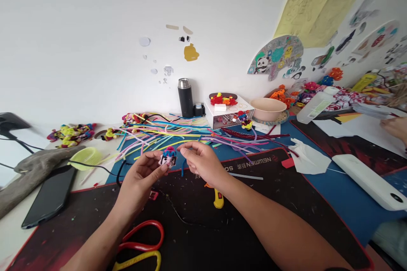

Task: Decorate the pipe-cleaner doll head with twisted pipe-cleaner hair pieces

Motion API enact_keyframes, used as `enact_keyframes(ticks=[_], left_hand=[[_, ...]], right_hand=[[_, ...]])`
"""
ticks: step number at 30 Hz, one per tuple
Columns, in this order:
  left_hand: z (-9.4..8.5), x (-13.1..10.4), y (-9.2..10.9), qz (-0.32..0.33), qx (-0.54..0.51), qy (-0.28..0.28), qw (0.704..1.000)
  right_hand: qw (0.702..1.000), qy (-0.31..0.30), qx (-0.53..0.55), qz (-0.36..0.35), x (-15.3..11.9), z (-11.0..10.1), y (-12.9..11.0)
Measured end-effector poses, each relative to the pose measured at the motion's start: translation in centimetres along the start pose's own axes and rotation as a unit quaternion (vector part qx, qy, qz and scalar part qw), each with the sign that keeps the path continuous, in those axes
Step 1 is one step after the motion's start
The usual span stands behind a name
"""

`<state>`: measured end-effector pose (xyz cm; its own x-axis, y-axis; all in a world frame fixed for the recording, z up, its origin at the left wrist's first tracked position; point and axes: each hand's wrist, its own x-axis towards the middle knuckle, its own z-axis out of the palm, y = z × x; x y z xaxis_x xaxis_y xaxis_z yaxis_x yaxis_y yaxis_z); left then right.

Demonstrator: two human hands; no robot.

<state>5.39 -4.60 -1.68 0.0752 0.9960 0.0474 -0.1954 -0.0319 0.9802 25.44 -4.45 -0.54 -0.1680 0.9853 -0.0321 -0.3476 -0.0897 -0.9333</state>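
My left hand (140, 180) pinches a small doll head (168, 159) between thumb and fingers. The head has a white and pink face with dark markings, and a blue and magenta top. Close by on its right is my right hand (205, 163), its thumb and fingers closed together; what they hold, if anything, I cannot make out. A short blue pipe cleaner (183, 168) shows just below those fingertips. Behind both hands lies a loose spread of coloured pipe cleaners (159, 133). A finished-looking little figure (244, 120) leans by a white box (230, 116).
Scissors (143, 245) with red and yellow handles lie at the front, near a yellow cutter (218, 199) on the black mat (270, 220). A phone (51, 194) is left. Behind stand a black flask (185, 99) and a bowl (269, 110). Another person's hand (396, 129) is far right.
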Motion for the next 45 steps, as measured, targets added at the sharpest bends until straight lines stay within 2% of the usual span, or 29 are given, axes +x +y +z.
enact_keyframes(ticks=[7, 16, 32, 45], left_hand=[[0.1, -0.2, 0.2, -0.018, 0.002, -0.077, 0.997], [0.1, -0.2, 0.1, -0.029, 0.009, -0.096, 0.995], [0.3, -0.2, 0.6, -0.056, -0.033, -0.104, 0.992], [0.4, -0.3, 0.9, -0.128, -0.081, -0.076, 0.985]], right_hand=[[1.0, 0.0, 0.008, -0.009, 0.0, -0.1, 0.0], [1.0, -0.021, -0.013, -0.004, 0.1, -0.4, 0.2], [0.999, -0.04, -0.004, -0.001, -0.1, -0.3, -0.3], [0.999, -0.049, 0.003, -0.002, -0.3, -0.2, -0.5]])
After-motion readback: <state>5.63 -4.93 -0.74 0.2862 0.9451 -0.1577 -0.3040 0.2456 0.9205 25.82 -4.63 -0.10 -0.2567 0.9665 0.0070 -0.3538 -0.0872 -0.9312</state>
